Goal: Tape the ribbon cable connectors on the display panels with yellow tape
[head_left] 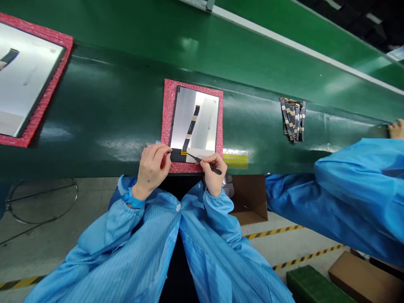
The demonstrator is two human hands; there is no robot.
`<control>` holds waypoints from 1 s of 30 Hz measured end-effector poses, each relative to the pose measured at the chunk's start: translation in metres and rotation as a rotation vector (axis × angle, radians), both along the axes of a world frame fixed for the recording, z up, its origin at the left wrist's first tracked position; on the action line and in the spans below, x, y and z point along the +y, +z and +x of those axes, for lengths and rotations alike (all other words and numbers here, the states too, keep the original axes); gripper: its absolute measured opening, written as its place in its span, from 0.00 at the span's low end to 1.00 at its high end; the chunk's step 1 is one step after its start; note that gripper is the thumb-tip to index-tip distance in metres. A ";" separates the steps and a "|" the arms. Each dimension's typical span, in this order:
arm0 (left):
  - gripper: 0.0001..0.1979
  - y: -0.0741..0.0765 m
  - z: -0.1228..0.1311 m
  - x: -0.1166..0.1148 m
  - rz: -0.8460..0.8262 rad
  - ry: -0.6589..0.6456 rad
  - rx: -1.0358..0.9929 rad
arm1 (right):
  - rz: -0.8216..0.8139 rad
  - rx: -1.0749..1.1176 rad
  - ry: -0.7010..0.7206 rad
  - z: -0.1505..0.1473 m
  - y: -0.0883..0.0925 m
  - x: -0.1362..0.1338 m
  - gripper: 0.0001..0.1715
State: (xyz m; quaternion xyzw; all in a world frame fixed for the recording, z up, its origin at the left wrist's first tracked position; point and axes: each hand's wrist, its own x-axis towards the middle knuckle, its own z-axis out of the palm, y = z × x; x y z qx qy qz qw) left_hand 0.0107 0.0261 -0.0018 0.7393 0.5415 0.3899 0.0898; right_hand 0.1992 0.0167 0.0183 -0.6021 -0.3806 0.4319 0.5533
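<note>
- Two bare hands at the lower edge of a display panel (194,122), flat on a red foam pad (166,122) atop a green conveyor belt (126,88)
- Left hand (153,168): fingers curled and mostly closed, fingertips pressing a black tab (176,155) at the panel's 7 o'clock corner
- Right hand (213,171): nearly closed in a pen grip around slim black tweezers (206,163), tips at a gold-edged connector (184,152)
- From that connector, a flat flex cable (191,128) angling toward 1 o'clock across the panel
- Yellow strips (235,159) just beside the pad at 3 o'clock; farther along, a bundle of flex cables (293,120)
- At 10 o'clock, a second panel (25,80) on its own red pad, cut off by the frame
- At 4 o'clock, a co-worker's blue sleeve (356,198); at 3 o'clock, that co-worker's hand (397,128) at the belt
- At 5 o'clock, a cardboard box (249,198) below the belt
</note>
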 end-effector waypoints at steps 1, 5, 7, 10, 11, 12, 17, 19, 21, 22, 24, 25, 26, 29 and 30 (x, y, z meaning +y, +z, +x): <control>0.09 0.000 0.000 0.000 0.010 -0.008 0.008 | -0.002 -0.001 -0.002 0.000 0.000 0.000 0.07; 0.09 0.001 -0.002 0.000 0.074 -0.051 0.037 | -0.010 0.000 -0.004 0.001 -0.002 -0.001 0.07; 0.09 0.001 -0.002 -0.001 0.098 -0.078 0.048 | -0.006 0.002 -0.001 0.002 -0.003 -0.001 0.07; 0.11 0.003 -0.002 -0.003 0.109 -0.121 0.075 | -0.001 0.003 -0.002 0.002 -0.002 0.000 0.07; 0.12 0.003 -0.002 -0.003 0.105 -0.138 0.089 | -0.001 0.000 -0.003 0.001 -0.002 0.000 0.07; 0.13 0.004 -0.001 -0.004 0.096 -0.158 0.105 | -0.002 -0.004 -0.004 0.001 -0.001 0.000 0.07; 0.22 0.008 0.005 -0.007 0.048 -0.270 0.193 | -0.006 -0.037 0.007 0.002 -0.003 0.001 0.07; 0.24 0.008 0.008 -0.009 0.045 -0.276 0.240 | -0.004 -0.036 0.012 0.003 -0.003 0.000 0.07; 0.25 0.007 0.012 -0.013 0.025 -0.243 0.265 | 0.001 -0.035 0.018 0.003 -0.003 -0.001 0.06; 0.26 0.006 0.015 -0.014 0.009 -0.216 0.264 | 0.003 -0.039 0.017 0.003 -0.003 -0.001 0.06; 0.27 0.004 0.019 -0.018 -0.023 -0.165 0.254 | 0.003 -0.051 0.005 0.003 -0.003 -0.002 0.06; 0.27 0.003 0.022 -0.020 -0.034 -0.145 0.253 | 0.000 -0.055 -0.003 0.002 -0.003 -0.003 0.07; 0.26 0.002 0.024 -0.022 -0.041 -0.127 0.255 | -0.003 -0.057 -0.013 0.001 -0.004 -0.003 0.07; 0.27 0.001 0.030 -0.026 -0.052 -0.088 0.261 | -0.012 -0.052 -0.027 -0.001 -0.005 -0.003 0.07; 0.27 0.000 0.032 -0.027 -0.056 -0.081 0.257 | -0.012 -0.055 -0.025 -0.001 -0.005 -0.003 0.06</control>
